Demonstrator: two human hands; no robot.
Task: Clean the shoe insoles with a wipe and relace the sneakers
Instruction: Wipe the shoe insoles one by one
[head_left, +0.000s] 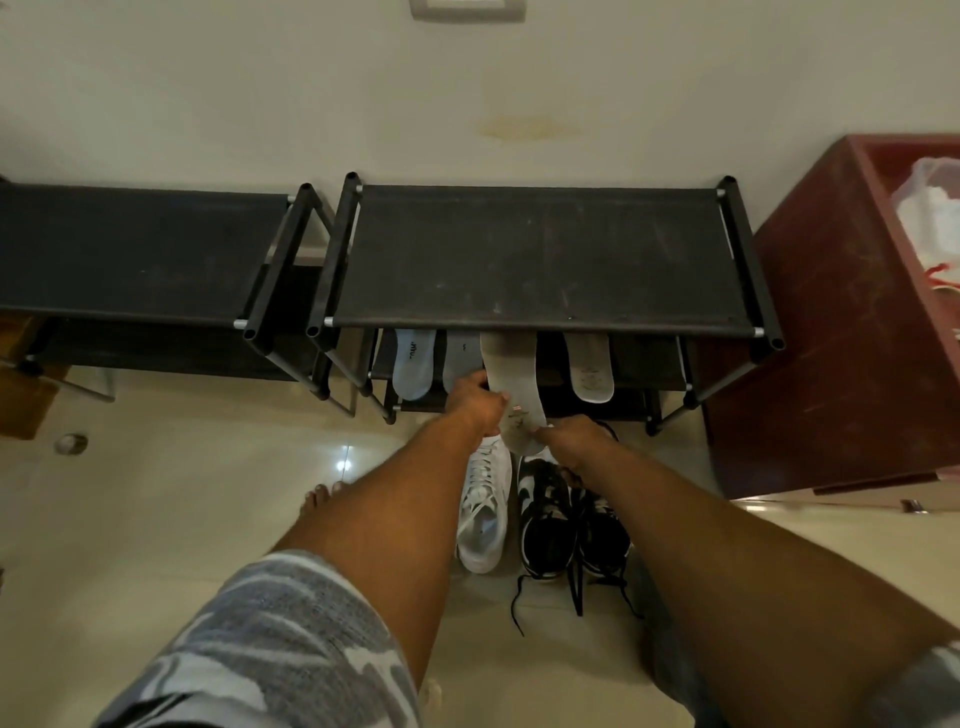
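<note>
Both my hands hold a dirty beige insole (511, 379) in front of the black shoe rack (545, 249). My left hand (475, 402) grips its left edge. My right hand (571, 439) pinches its heel end. The insole's far end reaches under the rack's top shelf. Two grey insoles (414, 364) lie on the lower shelf to the left, and a pale one (589, 366) lies to the right. Below my hands a white sneaker (483, 512) and a pair of black-and-white sneakers (571, 525) with loose black laces stand on the floor. No wipe is visible.
A second black rack (130, 249) stands to the left. A red-brown cabinet (841, 322) with a plastic bag (930, 208) on top is at the right. My grey patterned shorts (270, 649) and bare toes (322, 493) show over a glossy tiled floor (182, 493).
</note>
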